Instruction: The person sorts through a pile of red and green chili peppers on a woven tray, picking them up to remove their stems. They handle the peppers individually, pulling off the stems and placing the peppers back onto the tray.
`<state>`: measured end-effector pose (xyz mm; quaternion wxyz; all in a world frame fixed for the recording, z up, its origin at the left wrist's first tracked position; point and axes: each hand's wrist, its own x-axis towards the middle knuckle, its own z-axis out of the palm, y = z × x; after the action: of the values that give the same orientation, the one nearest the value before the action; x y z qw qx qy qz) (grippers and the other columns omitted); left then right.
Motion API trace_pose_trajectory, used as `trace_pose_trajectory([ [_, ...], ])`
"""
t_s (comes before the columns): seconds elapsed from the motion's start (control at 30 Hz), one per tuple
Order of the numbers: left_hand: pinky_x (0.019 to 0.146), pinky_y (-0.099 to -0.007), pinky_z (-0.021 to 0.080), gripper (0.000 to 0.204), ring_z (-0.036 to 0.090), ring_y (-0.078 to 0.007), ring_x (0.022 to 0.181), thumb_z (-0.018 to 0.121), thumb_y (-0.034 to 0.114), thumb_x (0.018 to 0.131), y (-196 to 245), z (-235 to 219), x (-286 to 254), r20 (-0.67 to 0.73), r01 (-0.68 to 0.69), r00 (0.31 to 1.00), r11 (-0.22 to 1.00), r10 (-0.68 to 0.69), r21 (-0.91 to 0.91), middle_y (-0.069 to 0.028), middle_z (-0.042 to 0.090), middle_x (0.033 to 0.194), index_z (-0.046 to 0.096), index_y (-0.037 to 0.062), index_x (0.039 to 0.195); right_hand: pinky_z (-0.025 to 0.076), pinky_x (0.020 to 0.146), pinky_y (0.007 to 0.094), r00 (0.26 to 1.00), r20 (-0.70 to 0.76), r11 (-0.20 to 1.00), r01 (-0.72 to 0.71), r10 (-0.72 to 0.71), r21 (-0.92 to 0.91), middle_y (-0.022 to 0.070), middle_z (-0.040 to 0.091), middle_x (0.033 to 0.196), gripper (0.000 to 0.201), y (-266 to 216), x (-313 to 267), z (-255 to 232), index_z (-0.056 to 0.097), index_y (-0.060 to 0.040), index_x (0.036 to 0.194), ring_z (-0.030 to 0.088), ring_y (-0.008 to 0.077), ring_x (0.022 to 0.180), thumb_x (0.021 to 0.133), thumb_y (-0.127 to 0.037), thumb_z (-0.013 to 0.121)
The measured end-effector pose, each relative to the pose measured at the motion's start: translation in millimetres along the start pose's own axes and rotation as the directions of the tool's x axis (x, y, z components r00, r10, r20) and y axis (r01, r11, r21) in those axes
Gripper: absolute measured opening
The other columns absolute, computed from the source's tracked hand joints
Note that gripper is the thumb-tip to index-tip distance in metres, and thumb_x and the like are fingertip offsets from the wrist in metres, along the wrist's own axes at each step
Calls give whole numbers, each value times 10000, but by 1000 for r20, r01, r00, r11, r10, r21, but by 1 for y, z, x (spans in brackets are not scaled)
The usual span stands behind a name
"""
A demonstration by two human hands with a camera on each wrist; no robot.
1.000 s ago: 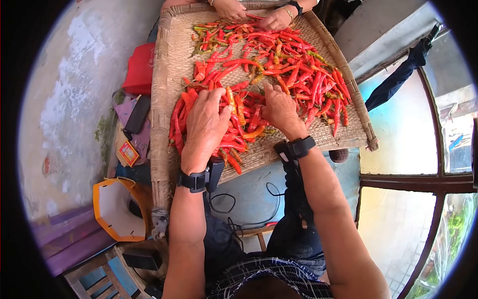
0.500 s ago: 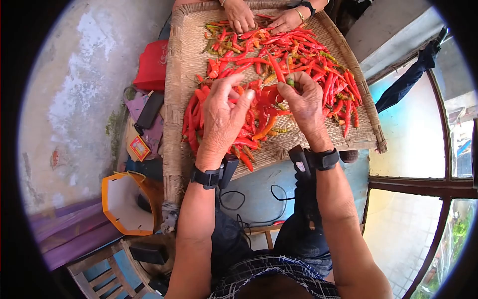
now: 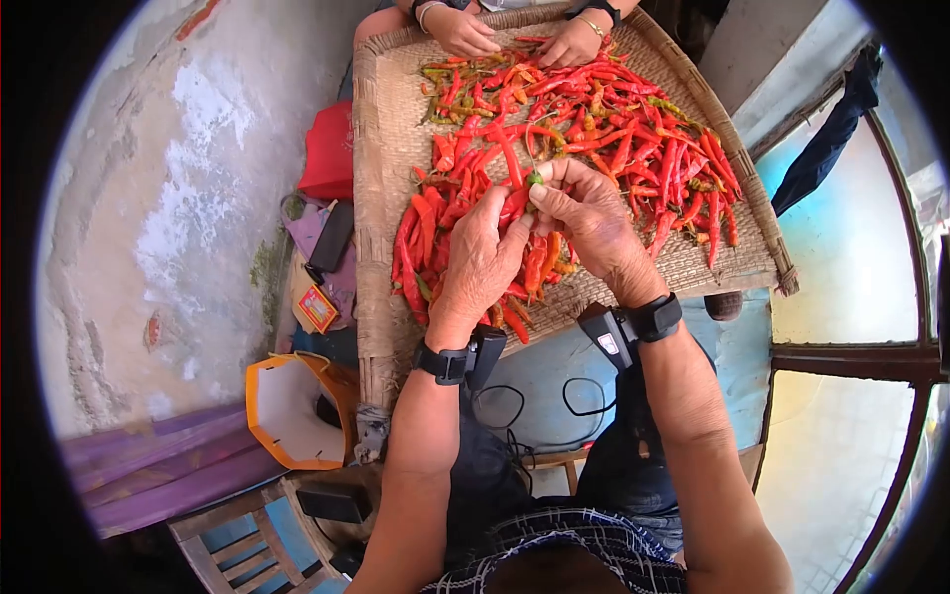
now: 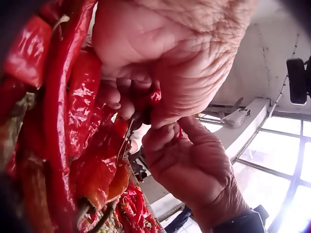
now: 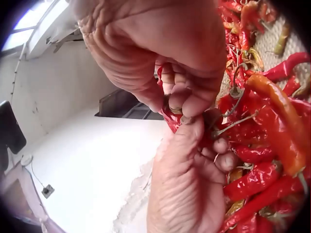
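A red chili pepper (image 3: 515, 204) with a green cap is held between both hands over the near part of a woven tray (image 3: 380, 148). The left hand (image 3: 481, 259) pinches its red body between thumb and fingers. At the cap end, the right hand (image 3: 596, 220) pinches with thumb and forefinger. In the right wrist view, fingertips of both hands meet at the red chili pepper (image 5: 171, 119), much of which they hide. Below and around the hands lies a heap of red chilies (image 3: 424, 230), some orange; several with stems show close by in the left wrist view.
Another person's hands (image 3: 461, 32) work among chilies at the tray's far edge. A red bag (image 3: 327, 150), a dark case (image 3: 332, 238) and an orange-edged box (image 3: 297, 411) stand left. Black cables (image 3: 510, 426) hang below the tray. Windows line the right side.
The hands have risen from the heap and come together, the right one bringing up a red chili with a green cap that the left now grips too. The head view has shifted slightly.
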<state>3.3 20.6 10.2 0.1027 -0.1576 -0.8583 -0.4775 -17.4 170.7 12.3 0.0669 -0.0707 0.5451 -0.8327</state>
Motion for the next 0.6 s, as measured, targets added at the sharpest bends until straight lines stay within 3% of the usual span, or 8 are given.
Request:
trace_pose_trajectory([
  [0.2, 732, -414, 466, 322, 600, -369, 849, 576, 151, 869, -10, 4, -2, 11, -14, 1000, 1000, 13, 28, -225, 613, 903, 489, -27, 1123, 418, 471, 200, 995, 81, 990, -65, 55, 122, 10, 579, 735, 85, -8, -3, -9, 554, -74, 915, 513, 74, 542, 849, -45, 598],
  [0.27, 710, -389, 476, 362, 621, -324, 797, 587, 176, 870, -13, 4, -3, 5, -26, 1000, 999, 26, 27, -202, 629, 865, 489, -32, 1150, 400, 460, 206, 998, -59, 935, -12, 36, 356, 16, 569, 714, 85, -17, -1, -13, 535, -88, 891, 503, 94, 520, 843, -20, 554],
  [0.33, 728, -373, 482, 359, 623, -291, 805, 579, 176, 876, -9, 2, -3, 19, 200, 980, 976, -199, -85, -186, 634, 869, 492, -23, 1161, 426, 495, 234, 993, -49, 929, 115, -105, 351, 41, 597, 778, 78, -17, 8, -36, 541, -72, 937, 557, 124, 600, 860, -60, 551],
  [0.4, 734, -376, 482, 351, 621, -296, 818, 573, 178, 880, -10, 3, -3, 26, 194, 981, 978, -192, -72, -190, 631, 882, 495, -21, 1158, 461, 588, 239, 947, -321, 765, 214, -10, 607, 76, 601, 824, 130, -23, 17, -51, 547, -66, 934, 565, 126, 670, 910, -192, 564],
  [0.47, 741, -378, 481, 342, 620, -301, 830, 567, 181, 884, -11, 4, -5, 24, 189, 982, 980, -188, -62, -194, 628, 894, 498, -18, 1154, 496, 668, 258, 907, -420, 757, 263, 17, 598, 102, 626, 923, 249, -27, 12, -51, 555, -39, 986, 574, 131, 723, 926, -281, 552],
  [0.53, 750, -382, 478, 330, 614, -324, 843, 567, 174, 877, -11, 5, -5, -1, 2, 1000, 998, -2, 64, -199, 619, 917, 507, -5, 1148, 441, 584, 234, 927, -323, 930, -68, 193, 360, 42, 635, 862, 232, -31, 1, -32, 548, -58, 976, 584, 115, 760, 915, -281, 572],
  [0.57, 750, -382, 478, 330, 614, -324, 843, 567, 174, 877, -10, 6, -4, -2, 2, 1000, 998, -2, 63, -199, 619, 917, 507, -5, 1148, 430, 570, 238, 938, -231, 942, -192, 259, 274, 17, 627, 876, 263, -23, -1, -29, 576, -61, 975, 562, 98, 717, 896, -310, 604],
  [0.6, 752, -386, 475, 316, 609, -336, 851, 573, 161, 868, -11, 6, -2, 12, -51, 999, 996, 50, 71, -204, 614, 930, 511, -4, 1130, 415, 545, 227, 974, -139, 983, -184, 178, -29, -7, 607, 799, 232, -18, -3, -19, 615, -58, 934, 522, 79, 640, 888, -286, 622],
])
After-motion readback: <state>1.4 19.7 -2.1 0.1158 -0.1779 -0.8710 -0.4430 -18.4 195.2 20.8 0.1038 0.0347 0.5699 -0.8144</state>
